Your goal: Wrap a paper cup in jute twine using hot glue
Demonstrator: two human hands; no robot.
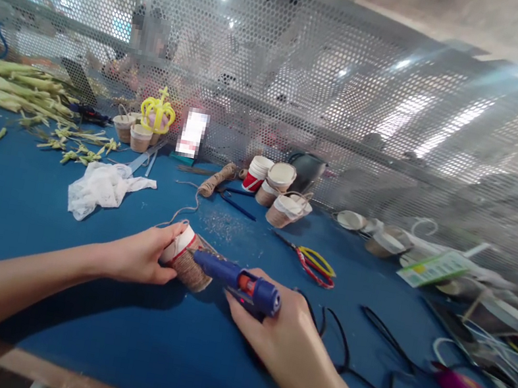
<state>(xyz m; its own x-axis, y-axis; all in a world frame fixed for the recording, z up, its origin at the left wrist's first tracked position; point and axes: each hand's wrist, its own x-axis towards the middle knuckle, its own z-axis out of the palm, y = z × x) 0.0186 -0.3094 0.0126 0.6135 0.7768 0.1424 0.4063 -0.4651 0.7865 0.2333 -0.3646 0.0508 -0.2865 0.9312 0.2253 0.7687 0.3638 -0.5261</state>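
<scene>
Perforated mesh (pixel 244 51) backs the blue table (pixel 179 360). Head view: the tilted cup (pixel 192 270) is at 7 o'clock from centre, pinched between thumb and fingers of the left hand (pixel 150 256), apparently for steadiness against the glue gun (pixel 220 270). Right hand (pixel 283 325) fingers wrap its handle, partly hidden. Twine (pixel 218 179), 1 o'clock from cup, presumably sits within reach.

1 head camera, facing forward and down, hands (pixel 155 256) near, blue table (pixel 136 346) below

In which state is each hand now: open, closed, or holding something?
Left hand: closed on the twine-wrapped cup.
Right hand: closed on the blue glue gun.
</scene>
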